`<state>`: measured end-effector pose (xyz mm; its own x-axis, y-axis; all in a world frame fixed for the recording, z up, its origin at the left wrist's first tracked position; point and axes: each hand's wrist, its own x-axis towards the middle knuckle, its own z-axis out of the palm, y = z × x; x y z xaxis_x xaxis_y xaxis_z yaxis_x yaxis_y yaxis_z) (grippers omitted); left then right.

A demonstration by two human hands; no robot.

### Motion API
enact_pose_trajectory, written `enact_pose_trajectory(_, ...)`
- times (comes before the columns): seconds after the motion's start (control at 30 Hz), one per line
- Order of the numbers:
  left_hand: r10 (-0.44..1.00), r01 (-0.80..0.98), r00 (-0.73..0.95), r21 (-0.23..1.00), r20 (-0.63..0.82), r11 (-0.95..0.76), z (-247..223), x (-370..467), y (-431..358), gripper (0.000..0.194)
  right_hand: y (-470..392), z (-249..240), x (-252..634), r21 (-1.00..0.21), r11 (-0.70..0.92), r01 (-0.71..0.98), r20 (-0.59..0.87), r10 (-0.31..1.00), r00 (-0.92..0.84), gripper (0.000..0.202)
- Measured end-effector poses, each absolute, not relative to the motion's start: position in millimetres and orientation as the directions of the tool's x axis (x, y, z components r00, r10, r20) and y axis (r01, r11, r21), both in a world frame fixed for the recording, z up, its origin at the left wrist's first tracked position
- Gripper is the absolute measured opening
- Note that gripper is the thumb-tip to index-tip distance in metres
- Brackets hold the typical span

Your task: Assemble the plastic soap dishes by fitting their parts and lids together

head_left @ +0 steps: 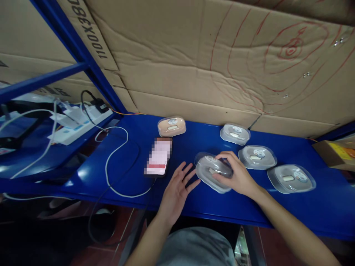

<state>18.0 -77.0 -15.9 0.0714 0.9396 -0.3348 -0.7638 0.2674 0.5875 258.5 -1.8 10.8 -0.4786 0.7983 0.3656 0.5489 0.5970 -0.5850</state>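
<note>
A clear-lidded oval container [212, 173] with a grey inside and a round sticker is on the blue shelf, its right part gripped between the thumb and fingers of my right hand [237, 175]. Palm up and fingers spread, my left hand [177, 190] holds nothing, just left of that container. Three similar grey containers are at the right: one at the back [235, 134], one in the middle [257, 157] and one nearer the right [291, 178]. A peach-coloured container [172, 126] stands at the back left.
A phone [158, 156] with a blurred screen lies left of my left hand. A white cable [107, 166] curls over the blue shelf [180, 203]. Power strips [80, 127] are at the left, a cardboard box [334, 155] at the right. Cardboard [172, 81] walls the back.
</note>
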Motion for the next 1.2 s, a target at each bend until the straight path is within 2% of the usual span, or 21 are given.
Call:
enact_pose_trajectory(0.07,0.932,-0.738,0.086,0.606,-0.351,0.296,-17,22,-75,0.049,-4,9,254,-0.642,0.584,0.497,0.352,0.800,-0.485,0.051)
enact_pose_trajectory(0.17,0.948,-0.627,0.051,0.729,-0.315,0.276,-21,35,-80,0.051,-13,5,239,-0.683,0.576,0.449,0.385,0.807,-0.449,0.049)
enact_pose_trajectory(0.23,0.974,-0.499,-0.039,0.849,-0.222,0.174,-26,44,-88,0.057,-21,3,228,-0.676,0.578,0.457,0.434,0.814,-0.387,0.048)
enact_pose_trajectory(0.3,0.994,-0.303,-0.085,0.952,-0.068,0.039,-29,50,-98,0.067,-27,3,221,-0.654,0.586,0.479,0.473,0.811,-0.345,0.049)
enact_pose_trajectory(0.33,1.000,-0.175,-0.010,0.984,-0.001,0.000,-30,51,-103,0.077,-28,4,220,-0.642,0.591,0.488,0.487,0.806,-0.335,0.049)
enact_pose_trajectory(0.43,0.968,0.160,0.236,0.979,0.087,-0.127,-29,47,-113,0.102,-17,6,224,-0.610,0.605,0.512,0.504,0.794,-0.339,0.048)
enact_pose_trajectory(0.53,0.931,0.399,0.354,0.886,0.088,-0.236,-25,38,-114,0.106,18,4,231,-0.515,0.618,0.595,0.494,0.781,-0.383,0.046)
enact_pose_trajectory(0.6,0.926,0.485,0.371,0.835,0.072,-0.260,-23,32,-114,0.107,50,0,233,-0.475,0.619,0.626,0.473,0.779,-0.411,0.046)
enact_pose_trajectory(0.83,0.909,0.493,0.392,0.801,0.143,-0.339,-25,42,-105,0.126,121,-16,222,-0.388,0.618,0.683,0.362,0.784,-0.504,0.043)
enact_pose_trajectory(0.9,0.905,0.476,0.393,0.805,0.164,-0.353,-25,53,-102,0.125,117,-15,221,-0.382,0.609,0.695,0.334,0.792,-0.511,0.042)
enact_pose_trajectory(0.97,0.909,0.491,0.376,0.793,0.180,-0.360,-23,62,-100,0.115,105,-7,226,-0.391,0.611,0.688,0.313,0.791,-0.525,0.043)
enact_pose_trajectory(1.07,0.926,0.519,0.321,0.781,0.199,-0.348,-20,62,-97,0.100,76,15,249,-0.437,0.644,0.628,0.278,0.761,-0.587,0.045)
enact_pose_trajectory(1.13,0.948,0.462,0.249,0.836,0.198,-0.296,-19,54,-96,0.094,53,31,268,-0.501,0.680,0.535,0.218,0.697,-0.683,0.045)
enact_pose_trajectory(1.2,0.975,0.306,0.138,0.929,0.175,-0.210,-19,44,-94,0.087,29,40,281,-0.644,0.654,0.397,0.103,0.588,-0.802,0.068)
